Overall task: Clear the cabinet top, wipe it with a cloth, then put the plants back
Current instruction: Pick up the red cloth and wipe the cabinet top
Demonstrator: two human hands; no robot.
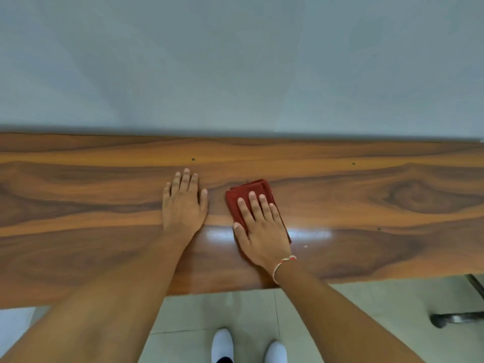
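Both hands are resting flat on the cabinet top [366,195] right now. The right hand [262,226] is pressing down on the red cloth [247,191], fingers [264,205] stretched out and slightly spread, palm covering the near half of the folded cloth; nothing is being gripped, it is simply being pinned under the open hand. The far edge of the cloth is poking out beyond the fingertips. The left hand [183,203] is lying palm-down just beside it, fingers extended and close together, holding nothing, bare wood under it. A thin thread bracelet [281,264] is circling the right wrist. A glossy sheen is showing on the wood just right of the right hand (whether damp or only reflection, I cannot tell). White shoes [222,344] are showing on the tiled floor [353,310] below.
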